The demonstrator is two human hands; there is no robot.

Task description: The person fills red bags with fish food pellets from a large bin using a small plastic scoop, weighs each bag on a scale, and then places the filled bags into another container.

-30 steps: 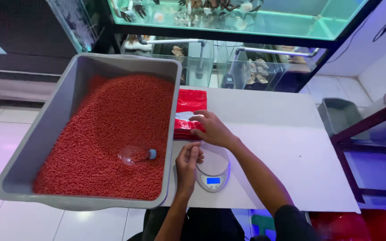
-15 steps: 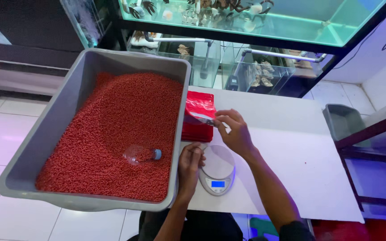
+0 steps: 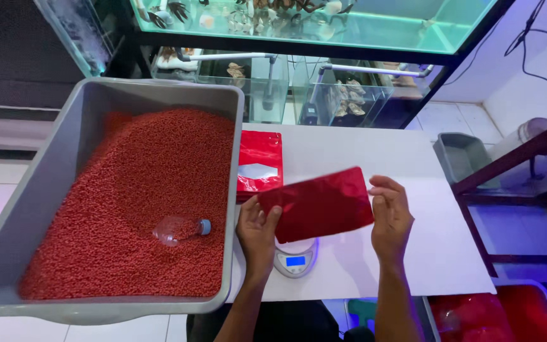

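Over the scale: a flat red foil pouch (image 3: 320, 204) is held level in the air, tilted a little, its right end higher than its left.
Left hand (image 3: 257, 231): at the pouch's 8 o'clock corner, grip closed on it, thumb on top and fingers underneath.
Right hand (image 3: 390, 215): at the pouch's 3 o'clock edge, fingers curled against that edge; whether this grip pinches the foil or only steadies it I cannot tell.
Scale (image 3: 295, 259): a small round digital scale with a lit blue display, on the white surface (image 3: 362, 152), directly under the pouch and partly hidden by it.
Pouch stack (image 3: 259, 163): more red pouches with a pale window, lying flat on the surface at 11 o'clock from the held pouch, just beside the tub.
Tub (image 3: 52, 183): a large grey plastic tub at 9 o'clock from the hands, filled with small red pellets (image 3: 121, 209).
Bottle (image 3: 181, 228): a clear plastic bottle with a blue cap, lying on its side on the pellets near the tub's right wall, just left of the left hand.
Far side: glass aquarium tanks (image 3: 324, 95) stand at 12 o'clock beyond the surface.
Right side: a small grey bin (image 3: 466, 158) sits on the floor at 2 o'clock, beside a dark red rack (image 3: 520, 177).
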